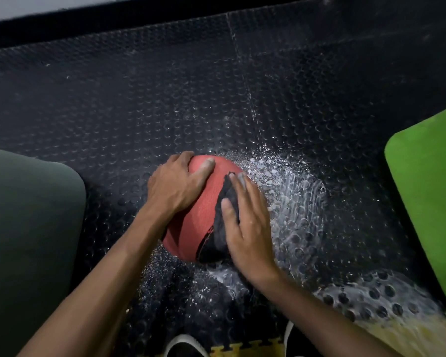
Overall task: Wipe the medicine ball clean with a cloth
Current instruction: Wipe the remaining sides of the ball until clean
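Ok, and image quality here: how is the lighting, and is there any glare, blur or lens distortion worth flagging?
Head view: dim overall, with the far floor nearly black; bright specular glare off the white residue on the studded mat; the medicine ball, cloth, left hand and right hand are reasonably sharp; wide-angle bending curves the wall edge at the top and stretches the green mat.

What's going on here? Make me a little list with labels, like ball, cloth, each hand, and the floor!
ball: red medicine ball, sitting on the floor
cloth: dark cloth, spread on the ball's right side
left hand: left hand rests on the ball's top left, fingers spread, steadying it
right hand: right hand presses the cloth flat against the ball
floor: black studded rubber mat, with white powder smeared to the right of the ball
nearby: green mat on the right, dark green mat on the left
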